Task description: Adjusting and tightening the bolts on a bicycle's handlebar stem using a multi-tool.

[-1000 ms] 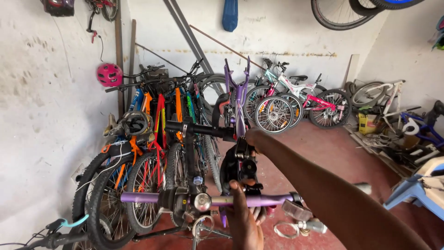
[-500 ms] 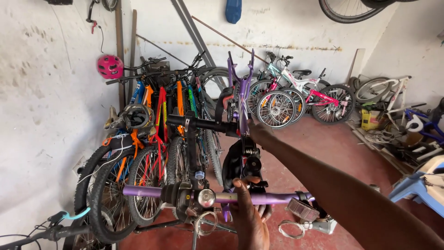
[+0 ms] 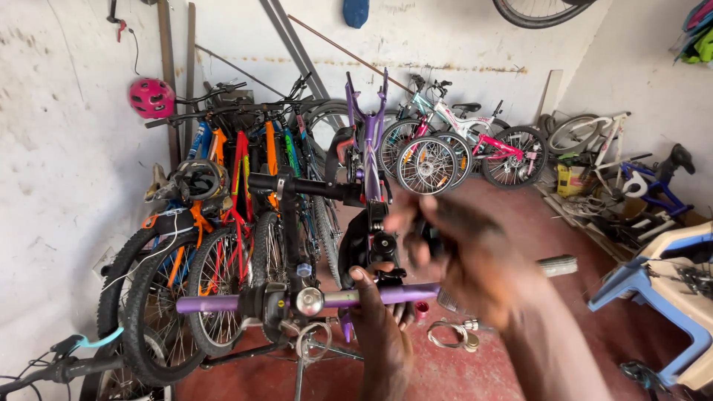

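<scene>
Left hand (image 3: pixel 382 330), lower centre of frame: I log it closed round purple handlebar (image 3: pixel 349 298), thumb on top, beside stem clamp (image 3: pixel 382 249). Grip as half second ago.

Right hand (image 3: pixel 453 249), centre: motion-blurred, now pulled back from frame toward bar; earlier arm stretched further out. How far open, holding anything: cannot tell.

Silver bell (image 3: pixel 310 301): on bar, left of hand.

Row of bikes (image 3: pixel 223 223): centre left.

Pink helmet (image 3: pixel 151 97): upper left.

Blue plastic chair (image 3: pixel 653 289): right edge.
</scene>
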